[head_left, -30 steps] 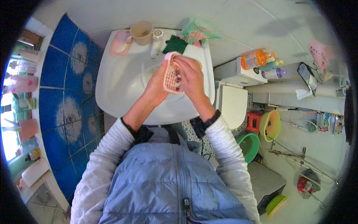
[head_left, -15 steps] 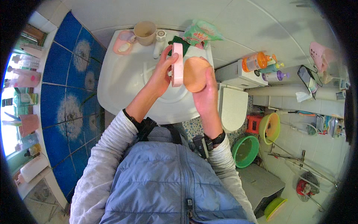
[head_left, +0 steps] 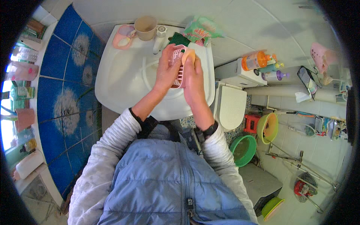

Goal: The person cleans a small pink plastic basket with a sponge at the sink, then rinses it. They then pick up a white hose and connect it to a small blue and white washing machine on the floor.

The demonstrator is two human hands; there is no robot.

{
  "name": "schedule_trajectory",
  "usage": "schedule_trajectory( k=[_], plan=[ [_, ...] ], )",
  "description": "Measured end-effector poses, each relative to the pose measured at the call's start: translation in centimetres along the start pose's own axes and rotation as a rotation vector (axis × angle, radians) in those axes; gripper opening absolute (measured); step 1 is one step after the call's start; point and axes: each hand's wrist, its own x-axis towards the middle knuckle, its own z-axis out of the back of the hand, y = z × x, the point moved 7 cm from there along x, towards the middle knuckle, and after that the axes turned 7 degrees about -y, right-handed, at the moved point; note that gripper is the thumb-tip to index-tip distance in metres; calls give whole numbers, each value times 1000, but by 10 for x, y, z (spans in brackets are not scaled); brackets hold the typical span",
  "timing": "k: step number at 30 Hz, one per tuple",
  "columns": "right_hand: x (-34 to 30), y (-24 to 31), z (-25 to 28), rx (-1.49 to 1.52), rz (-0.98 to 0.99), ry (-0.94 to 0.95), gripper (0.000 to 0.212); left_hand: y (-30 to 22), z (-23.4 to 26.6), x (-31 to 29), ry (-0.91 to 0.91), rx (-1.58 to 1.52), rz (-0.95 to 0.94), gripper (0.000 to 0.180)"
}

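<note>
Head view: the left hand (head_left: 166, 72) and right hand (head_left: 193, 77) have closed together from half a second ago — the left's fingers grip the slatted pink dish (head_left: 180, 78), the right's grip the orange pad (head_left: 188, 55). Then the two things were apart; now the pad overlaps the dish's upper right, seemingly pressed on it, which suggests the pad is again being worked against the dish. Both are held up over the basin (head_left: 127, 75) — below the tap (head_left: 159, 40) in the picture.
</note>
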Motion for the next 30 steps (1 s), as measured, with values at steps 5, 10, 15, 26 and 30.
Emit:
schedule_trajectory(
  k=[5,10,15,26,30],
  plan=[
    [-8,-18,10,-117,-37,-26,41,2,11,5,-38,283,-123,57],
    [41,-23,32,305,-196,11,38,-10,5,-2,39,308,-240,50],
    [30,-37,38,333,-205,-29,40,2,9,6,49,-130,251,37],
    [30,1,41,-358,517,-297,37,5,2,-14,218,-784,679,49],
    [41,21,11,-609,564,90,36,-4,1,-18,326,-640,581,62]
  ],
)
